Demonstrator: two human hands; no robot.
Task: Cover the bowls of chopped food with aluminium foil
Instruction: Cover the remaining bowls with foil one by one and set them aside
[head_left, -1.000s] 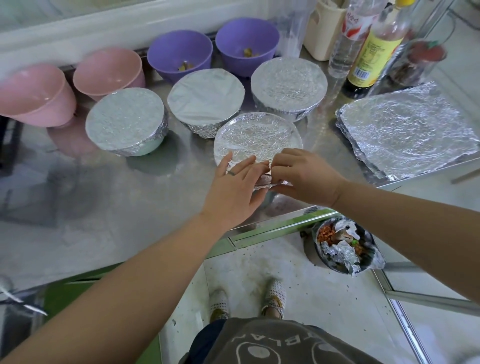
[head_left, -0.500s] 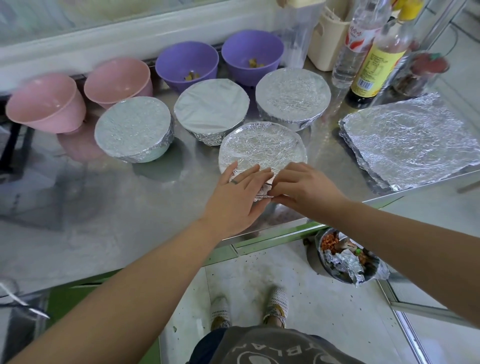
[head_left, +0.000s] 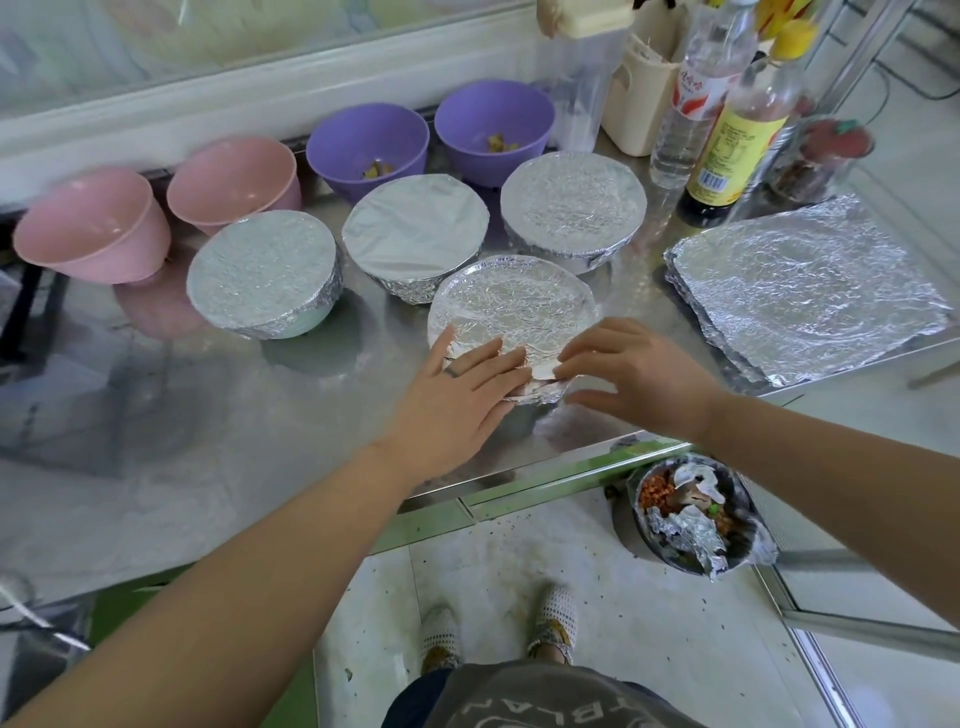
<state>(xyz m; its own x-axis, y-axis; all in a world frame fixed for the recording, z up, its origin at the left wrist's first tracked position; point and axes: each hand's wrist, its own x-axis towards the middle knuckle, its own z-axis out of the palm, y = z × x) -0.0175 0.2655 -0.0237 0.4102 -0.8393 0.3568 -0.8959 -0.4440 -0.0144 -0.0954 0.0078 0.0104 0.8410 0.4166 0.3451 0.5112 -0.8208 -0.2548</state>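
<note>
The foil-covered bowl (head_left: 511, 304) under work stands near the front edge of the steel counter (head_left: 156, 415), right of centre. The left hand (head_left: 452, 405) lies flat on the bowl's near rim, fingers straight and close together, pressing the foil down (a ring shows on one finger). The right hand (head_left: 641, 374) meets it from the right. Its fingers are extended and loosely spread, the fingertips (head_left: 563, 364) touch the folded foil edge at the rim, and the thumb is held apart below; it grips nothing. Three further covered bowls (head_left: 415, 228) stand in a row just behind. Behind those, along the back edge, stand two purple bowls (head_left: 366, 140) containing chopped food and two pink bowls (head_left: 91, 228), all uncovered. A stack of foil sheets (head_left: 810, 280) lies at the right edge of the counter, near the bottles (head_left: 737, 135).
</note>
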